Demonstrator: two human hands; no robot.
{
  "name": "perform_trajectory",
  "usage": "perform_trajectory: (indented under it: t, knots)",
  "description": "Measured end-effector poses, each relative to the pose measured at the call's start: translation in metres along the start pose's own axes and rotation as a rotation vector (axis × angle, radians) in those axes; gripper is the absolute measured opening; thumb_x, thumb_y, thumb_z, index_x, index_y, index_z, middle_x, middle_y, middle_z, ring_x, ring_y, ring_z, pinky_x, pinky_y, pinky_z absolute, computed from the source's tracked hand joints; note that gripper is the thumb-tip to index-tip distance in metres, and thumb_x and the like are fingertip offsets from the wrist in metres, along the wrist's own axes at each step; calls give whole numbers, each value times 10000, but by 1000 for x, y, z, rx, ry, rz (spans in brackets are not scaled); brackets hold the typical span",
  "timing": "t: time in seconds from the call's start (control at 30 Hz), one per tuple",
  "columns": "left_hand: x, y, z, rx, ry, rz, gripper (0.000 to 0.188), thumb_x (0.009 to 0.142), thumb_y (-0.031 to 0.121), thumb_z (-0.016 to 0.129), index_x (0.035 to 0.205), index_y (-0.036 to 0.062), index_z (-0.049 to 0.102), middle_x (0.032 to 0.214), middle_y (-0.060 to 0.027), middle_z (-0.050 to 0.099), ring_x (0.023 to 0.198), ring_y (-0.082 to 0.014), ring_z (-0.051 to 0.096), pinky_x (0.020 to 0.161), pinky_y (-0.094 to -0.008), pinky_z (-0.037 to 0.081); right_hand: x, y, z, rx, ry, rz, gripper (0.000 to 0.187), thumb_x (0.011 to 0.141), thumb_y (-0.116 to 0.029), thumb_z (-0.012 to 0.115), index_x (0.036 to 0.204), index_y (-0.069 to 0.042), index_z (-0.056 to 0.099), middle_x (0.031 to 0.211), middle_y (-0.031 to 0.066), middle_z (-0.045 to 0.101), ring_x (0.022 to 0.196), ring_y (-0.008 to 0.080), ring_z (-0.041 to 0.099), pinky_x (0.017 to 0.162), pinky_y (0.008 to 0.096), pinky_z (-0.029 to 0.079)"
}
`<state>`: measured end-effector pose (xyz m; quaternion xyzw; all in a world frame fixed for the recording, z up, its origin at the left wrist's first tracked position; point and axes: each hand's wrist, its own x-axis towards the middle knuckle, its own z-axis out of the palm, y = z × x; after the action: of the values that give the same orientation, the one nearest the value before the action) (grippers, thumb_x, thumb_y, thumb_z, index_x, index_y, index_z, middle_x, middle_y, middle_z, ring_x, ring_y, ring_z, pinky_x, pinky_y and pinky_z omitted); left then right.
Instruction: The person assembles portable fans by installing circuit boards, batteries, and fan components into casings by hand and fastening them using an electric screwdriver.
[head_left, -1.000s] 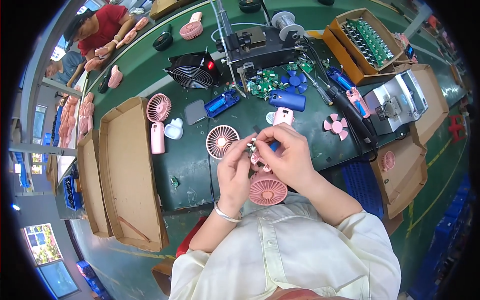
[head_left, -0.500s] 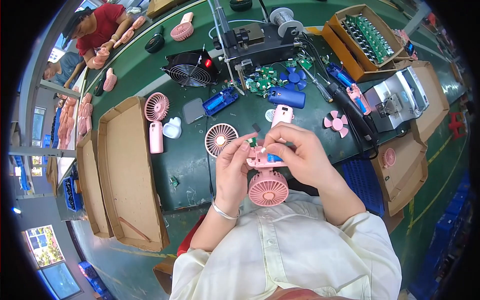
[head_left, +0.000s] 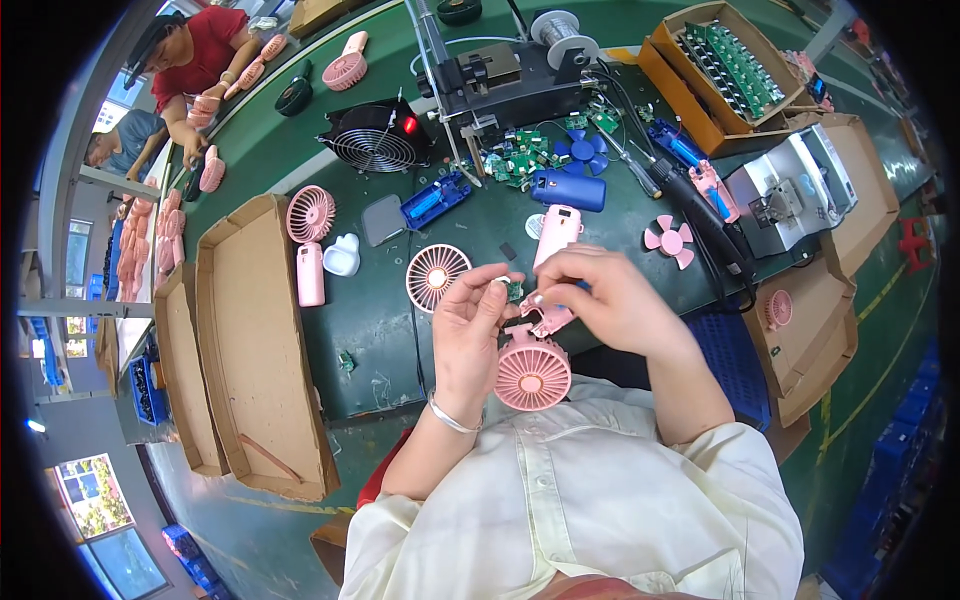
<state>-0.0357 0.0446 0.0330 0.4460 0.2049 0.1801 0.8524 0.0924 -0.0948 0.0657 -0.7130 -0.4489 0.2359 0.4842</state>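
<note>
At the near edge of the green workbench, both your hands are up, close together with a small gap between fingertips. Left hand: fingers up, palm inward, thumb and fingertips pinching a small green circuit board. Right hand: back up, wrist bent inward, fingers curled onto the opened handle of the pink handheld fan. Can't tell what those right fingertips pinch; too small. Fan's between your hands, round head toward you, just in front of your shirt. Elbows out both sides.

Clearances: pink casing just beyond your right knuckles; loose pink grille near your left fingers. Pink impeller farther right, bare bench between it and your hand. Left of your left wrist, mostly bare bench out to the cardboard tray, one loose circuit board on it. Blue crate right of your right forearm, past the bench edge.
</note>
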Motion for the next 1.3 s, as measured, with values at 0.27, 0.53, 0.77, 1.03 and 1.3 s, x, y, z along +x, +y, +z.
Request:
perform_trajectory:
  t: [0.27, 0.53, 0.77, 1.03, 1.3]
  knots:
    - [-1, -4, -3, 153, -17, 100, 261, 906, 78, 616, 1145, -6, 552, 914, -63, 654, 690, -104, 614, 637, -217, 503, 6, 1, 34, -21, 318, -172, 44, 835, -67, 577, 826, -30, 554, 786, 90, 572, 863, 288, 559, 919, 421, 366]
    - [-3, 0, -1, 226, 3, 42, 147, 925, 28, 550, 1064, -18, 559, 1084, -126, 640, 778, -99, 608, 716, -234, 542, 2, 10, 36, 95, 347, -37, 76, 828, -50, 618, 859, 6, 577, 877, 112, 603, 870, 283, 562, 806, 350, 438]
    - [-5, -5, 1, -11, 94, 16, 148, 925, 75, 574, 1057, 10, 597, 1073, -79, 597, 757, -106, 619, 684, -266, 556, 2, 2, 50, -36, 411, -96, 94, 831, -101, 610, 815, -21, 564, 825, 97, 565, 890, 302, 526, 842, 404, 390]
    - [-9, 1, 4, 226, 98, 178, 103, 887, 15, 613, 979, -29, 631, 995, -48, 586, 833, -117, 621, 740, -237, 522, 0, 1, 52, -3, 417, -16, 82, 825, -36, 624, 860, 15, 571, 876, 119, 588, 835, 268, 551, 752, 347, 442]
    - [-10, -4, 4, 126, 114, 126, 117, 899, 22, 605, 1004, -25, 618, 981, -50, 610, 876, -122, 611, 801, -258, 503, -2, -2, 54, -65, 437, -10, 80, 814, -34, 632, 842, 12, 573, 853, 117, 594, 827, 270, 557, 747, 356, 443]
